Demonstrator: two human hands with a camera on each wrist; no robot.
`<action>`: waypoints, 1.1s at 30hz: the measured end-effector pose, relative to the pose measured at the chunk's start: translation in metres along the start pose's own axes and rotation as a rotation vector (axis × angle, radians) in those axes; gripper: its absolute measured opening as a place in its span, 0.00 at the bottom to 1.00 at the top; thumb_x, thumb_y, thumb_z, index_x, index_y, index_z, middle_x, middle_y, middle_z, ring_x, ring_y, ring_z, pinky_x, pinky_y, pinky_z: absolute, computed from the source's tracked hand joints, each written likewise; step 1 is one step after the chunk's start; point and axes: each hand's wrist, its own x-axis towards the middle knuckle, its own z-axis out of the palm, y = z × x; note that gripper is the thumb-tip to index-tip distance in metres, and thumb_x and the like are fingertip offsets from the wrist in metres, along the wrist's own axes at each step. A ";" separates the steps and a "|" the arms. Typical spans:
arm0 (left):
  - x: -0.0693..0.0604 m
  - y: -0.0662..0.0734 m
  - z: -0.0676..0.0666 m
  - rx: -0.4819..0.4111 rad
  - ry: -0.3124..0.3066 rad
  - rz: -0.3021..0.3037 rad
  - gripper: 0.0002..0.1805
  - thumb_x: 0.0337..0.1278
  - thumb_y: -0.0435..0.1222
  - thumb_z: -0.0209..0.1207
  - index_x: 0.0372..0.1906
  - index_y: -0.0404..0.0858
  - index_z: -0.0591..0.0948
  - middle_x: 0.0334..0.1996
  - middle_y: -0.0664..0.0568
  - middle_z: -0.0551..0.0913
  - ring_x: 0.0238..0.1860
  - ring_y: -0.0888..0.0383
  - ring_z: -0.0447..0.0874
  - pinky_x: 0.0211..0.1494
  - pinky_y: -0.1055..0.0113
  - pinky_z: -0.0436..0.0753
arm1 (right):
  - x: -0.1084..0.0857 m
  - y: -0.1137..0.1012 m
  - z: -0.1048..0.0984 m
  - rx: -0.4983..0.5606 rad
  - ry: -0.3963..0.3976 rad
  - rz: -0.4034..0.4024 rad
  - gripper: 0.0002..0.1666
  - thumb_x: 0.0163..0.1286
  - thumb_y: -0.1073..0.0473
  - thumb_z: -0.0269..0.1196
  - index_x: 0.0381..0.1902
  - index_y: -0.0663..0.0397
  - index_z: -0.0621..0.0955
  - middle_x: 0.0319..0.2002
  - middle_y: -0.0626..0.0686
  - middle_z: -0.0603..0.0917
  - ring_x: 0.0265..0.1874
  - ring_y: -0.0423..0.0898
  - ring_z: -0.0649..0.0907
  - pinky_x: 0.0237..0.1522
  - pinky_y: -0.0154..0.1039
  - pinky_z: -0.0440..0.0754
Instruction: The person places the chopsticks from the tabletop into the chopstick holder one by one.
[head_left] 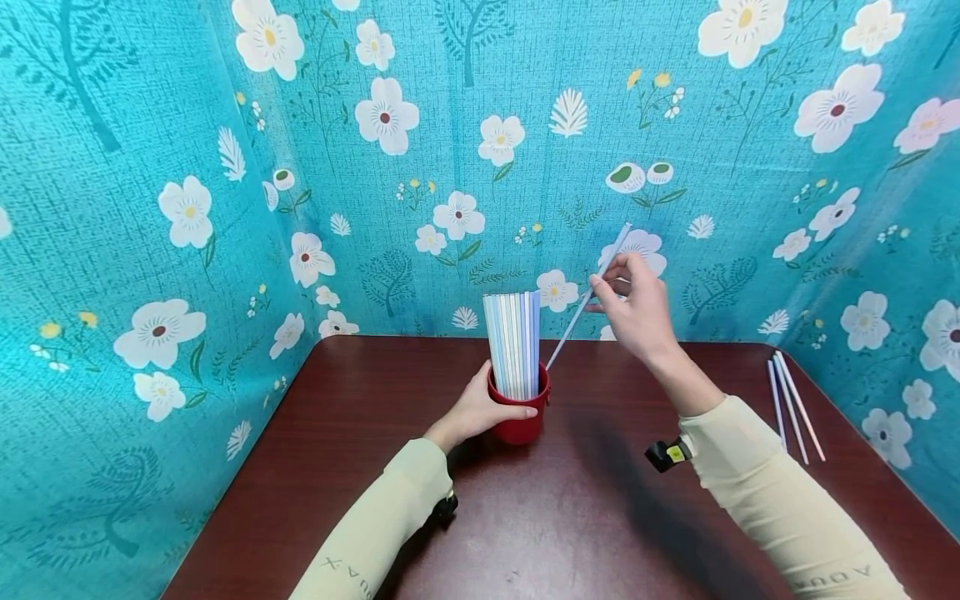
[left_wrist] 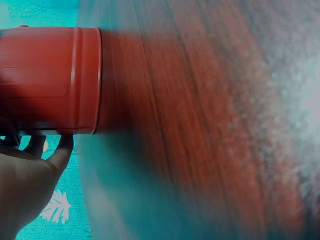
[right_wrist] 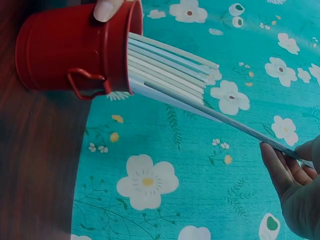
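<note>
A small red metal bucket (head_left: 519, 429) with side handles stands upright on the table. Out of its mouth rises a tight bunch of thin white, pale blue and lilac sticks (head_left: 513, 346). My left hand (head_left: 483, 408) grips the bucket from the left, the thumb across its front below the rim. Up and to the right, my right hand (head_left: 633, 300) pinches a thin pale blue stick (right_wrist: 235, 122) near its upper end. This stick slants down to the left, its lower end close to the bucket's rim; I cannot tell whether it is inside.
Several loose pale sticks (head_left: 797, 408) lie on the right side of the dark reddish-brown table (head_left: 360, 417). A teal flowered cloth (head_left: 420, 275) hangs behind the table and along both sides. Small black devices are at both wrists, one being a wrist camera (head_left: 663, 455).
</note>
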 end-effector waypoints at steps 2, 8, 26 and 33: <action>0.000 0.001 0.000 0.001 0.000 0.000 0.50 0.44 0.49 0.79 0.72 0.60 0.63 0.64 0.61 0.75 0.63 0.55 0.74 0.56 0.53 0.85 | -0.002 0.001 0.004 -0.008 -0.019 -0.010 0.14 0.78 0.61 0.59 0.51 0.67 0.69 0.45 0.66 0.82 0.50 0.61 0.88 0.38 0.42 0.89; -0.001 0.000 0.000 0.017 0.004 -0.024 0.51 0.42 0.51 0.79 0.72 0.60 0.62 0.64 0.61 0.74 0.63 0.55 0.73 0.56 0.53 0.85 | -0.008 0.007 0.020 -0.071 -0.066 -0.075 0.11 0.77 0.64 0.60 0.51 0.64 0.71 0.42 0.64 0.82 0.44 0.60 0.89 0.37 0.46 0.89; 0.000 0.003 -0.001 0.015 -0.004 -0.022 0.53 0.44 0.51 0.79 0.75 0.60 0.60 0.65 0.61 0.74 0.63 0.57 0.74 0.61 0.53 0.82 | -0.013 0.026 0.055 -0.166 -0.160 -0.006 0.10 0.76 0.64 0.61 0.51 0.58 0.73 0.37 0.58 0.82 0.39 0.57 0.90 0.34 0.46 0.89; 0.001 0.003 -0.001 0.003 -0.010 -0.008 0.53 0.44 0.50 0.79 0.74 0.61 0.60 0.65 0.62 0.74 0.63 0.58 0.74 0.61 0.53 0.82 | -0.013 0.033 0.061 -0.223 -0.187 0.016 0.10 0.76 0.63 0.60 0.50 0.61 0.73 0.38 0.59 0.83 0.32 0.56 0.89 0.31 0.45 0.88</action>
